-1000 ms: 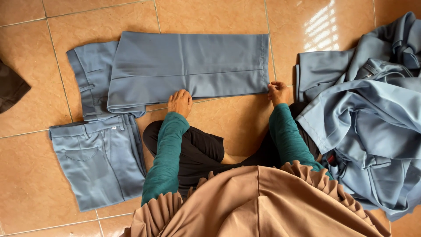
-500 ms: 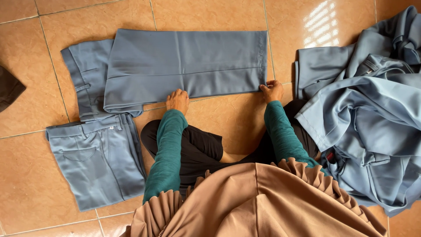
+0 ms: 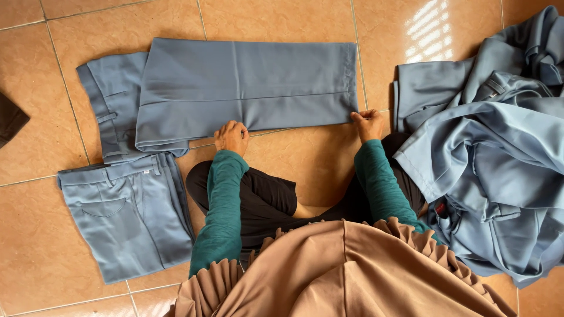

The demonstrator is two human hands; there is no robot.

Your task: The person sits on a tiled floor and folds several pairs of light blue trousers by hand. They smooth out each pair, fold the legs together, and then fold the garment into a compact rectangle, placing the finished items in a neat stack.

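A person seated on a tiled floor (image 3: 294,17) pinches the near edge of half-folded grey-blue trousers (image 3: 247,88), left hand (image 3: 231,137) mid-edge, right hand (image 3: 369,123) at the hem corner. An uneven lift could skew the fold. A folded pair (image 3: 126,214) lies near-left.

- No packages, signs or screens show anywhere in the view.
- No label or tag can be made out on any of the cloth; if one is sewn in, it is too small or folded out of sight.
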